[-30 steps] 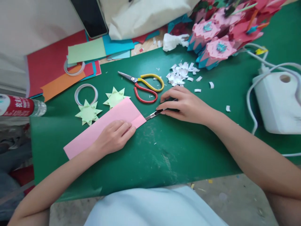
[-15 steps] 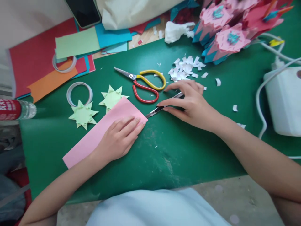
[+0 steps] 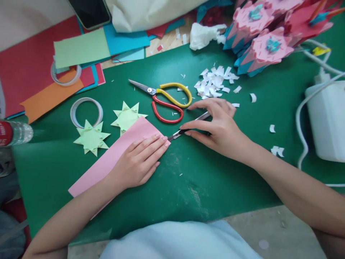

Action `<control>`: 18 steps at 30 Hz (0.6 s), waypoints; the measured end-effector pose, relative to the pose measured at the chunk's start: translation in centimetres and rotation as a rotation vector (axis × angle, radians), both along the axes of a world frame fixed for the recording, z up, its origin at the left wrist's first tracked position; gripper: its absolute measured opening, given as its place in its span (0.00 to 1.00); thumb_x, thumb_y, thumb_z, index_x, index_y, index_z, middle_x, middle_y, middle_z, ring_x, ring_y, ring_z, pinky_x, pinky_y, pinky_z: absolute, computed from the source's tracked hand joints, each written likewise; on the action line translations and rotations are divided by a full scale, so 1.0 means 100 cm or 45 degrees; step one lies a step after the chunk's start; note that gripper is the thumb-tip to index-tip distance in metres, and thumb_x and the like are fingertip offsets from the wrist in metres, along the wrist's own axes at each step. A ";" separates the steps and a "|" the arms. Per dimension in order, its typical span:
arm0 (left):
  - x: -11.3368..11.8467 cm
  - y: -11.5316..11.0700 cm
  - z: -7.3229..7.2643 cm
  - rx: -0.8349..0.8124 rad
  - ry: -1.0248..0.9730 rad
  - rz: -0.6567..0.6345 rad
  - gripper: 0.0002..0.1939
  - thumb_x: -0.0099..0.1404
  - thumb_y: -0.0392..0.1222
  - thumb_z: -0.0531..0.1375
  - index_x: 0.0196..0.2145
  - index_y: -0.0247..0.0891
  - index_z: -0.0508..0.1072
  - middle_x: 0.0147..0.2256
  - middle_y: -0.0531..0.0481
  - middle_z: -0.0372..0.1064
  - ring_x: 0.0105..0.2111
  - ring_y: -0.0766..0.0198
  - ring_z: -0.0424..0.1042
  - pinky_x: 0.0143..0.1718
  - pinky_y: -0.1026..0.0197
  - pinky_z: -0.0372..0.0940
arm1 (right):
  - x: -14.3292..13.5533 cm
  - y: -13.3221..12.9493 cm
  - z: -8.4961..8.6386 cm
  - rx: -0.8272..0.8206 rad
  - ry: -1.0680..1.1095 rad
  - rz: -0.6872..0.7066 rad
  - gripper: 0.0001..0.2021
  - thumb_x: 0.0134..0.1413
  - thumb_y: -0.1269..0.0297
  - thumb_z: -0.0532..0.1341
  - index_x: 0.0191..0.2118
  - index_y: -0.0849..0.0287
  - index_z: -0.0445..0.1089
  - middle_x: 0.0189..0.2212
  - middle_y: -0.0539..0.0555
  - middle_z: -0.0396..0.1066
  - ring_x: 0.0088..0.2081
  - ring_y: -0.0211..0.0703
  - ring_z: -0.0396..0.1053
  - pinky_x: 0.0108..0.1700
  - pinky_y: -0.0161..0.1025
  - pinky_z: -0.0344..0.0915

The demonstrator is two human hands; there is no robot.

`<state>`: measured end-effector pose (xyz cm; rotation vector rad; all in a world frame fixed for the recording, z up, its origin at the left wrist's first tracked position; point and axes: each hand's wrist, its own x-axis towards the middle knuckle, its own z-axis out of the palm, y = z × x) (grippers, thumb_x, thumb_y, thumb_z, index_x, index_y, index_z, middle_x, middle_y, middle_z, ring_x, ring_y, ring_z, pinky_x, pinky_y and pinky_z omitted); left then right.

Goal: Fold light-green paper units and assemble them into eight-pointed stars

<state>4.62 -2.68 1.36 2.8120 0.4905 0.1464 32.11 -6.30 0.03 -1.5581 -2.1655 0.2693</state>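
Pink paper [image 3: 107, 171], apparently folded, lies slantwise on the green table. My left hand [image 3: 141, 160] rests flat on it, fingers stretched toward its right corner. My right hand [image 3: 217, 124] pinches a utility knife [image 3: 178, 134] between thumb and fingers. The blade tip meets the paper's right corner by my left fingertips; whether it is inside the fold I cannot tell. Just beyond lie scissors [image 3: 164, 100] with one yellow and one red handle. Two pale green paper stars [image 3: 92, 137] sit left of the pink paper, one partly under its edge.
White paper scraps [image 3: 214, 81] are heaped behind my right hand. Two tape rolls [image 3: 86, 112], coloured paper sheets [image 3: 81, 48], a phone [image 3: 90, 12] and a bottle [image 3: 16, 133] occupy the left. Pink paper flowers [image 3: 269, 46], a white box [image 3: 327, 122] and cables [image 3: 299, 126] stand at the right.
The view has shifted slightly. A lower layer of the pink paper now shows below my left forearm. My hands and the knife keep nearly the same places at the paper's corner.
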 end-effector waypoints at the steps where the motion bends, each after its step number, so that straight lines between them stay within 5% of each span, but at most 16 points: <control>1: 0.000 0.000 0.000 -0.007 -0.007 0.002 0.26 0.69 0.37 0.52 0.64 0.32 0.60 0.63 0.42 0.60 0.65 0.54 0.56 0.63 0.54 0.52 | 0.000 0.001 0.002 0.005 0.009 -0.012 0.08 0.59 0.57 0.61 0.39 0.48 0.77 0.52 0.59 0.67 0.56 0.63 0.62 0.51 0.64 0.59; 7: 0.000 0.000 -0.003 -0.020 -0.054 0.003 0.25 0.70 0.37 0.51 0.63 0.31 0.60 0.63 0.43 0.61 0.65 0.55 0.57 0.62 0.54 0.53 | -0.014 0.045 0.030 0.062 0.193 -0.151 0.10 0.63 0.57 0.55 0.44 0.47 0.73 0.43 0.56 0.72 0.45 0.52 0.70 0.47 0.53 0.66; 11: 0.000 0.001 -0.005 -0.022 -0.078 0.019 0.25 0.70 0.38 0.50 0.63 0.32 0.60 0.63 0.44 0.61 0.64 0.55 0.58 0.61 0.54 0.54 | -0.037 0.137 0.043 -0.045 0.071 -0.103 0.13 0.60 0.58 0.58 0.49 0.54 0.68 0.46 0.56 0.71 0.46 0.48 0.68 0.49 0.44 0.66; 14: 0.000 0.000 -0.006 -0.013 -0.098 0.014 0.25 0.71 0.39 0.50 0.63 0.31 0.60 0.63 0.43 0.61 0.64 0.55 0.58 0.61 0.54 0.54 | -0.060 0.214 0.044 0.023 -0.111 -0.241 0.22 0.57 0.50 0.59 0.55 0.52 0.64 0.58 0.56 0.63 0.57 0.52 0.58 0.61 0.48 0.57; 18: 0.000 0.000 -0.009 0.004 -0.123 0.020 0.25 0.71 0.40 0.49 0.63 0.31 0.60 0.63 0.45 0.60 0.64 0.55 0.58 0.61 0.54 0.55 | -0.089 0.282 0.042 -0.106 -0.011 -0.383 0.29 0.54 0.50 0.61 0.58 0.60 0.63 0.60 0.61 0.60 0.62 0.58 0.52 0.64 0.54 0.50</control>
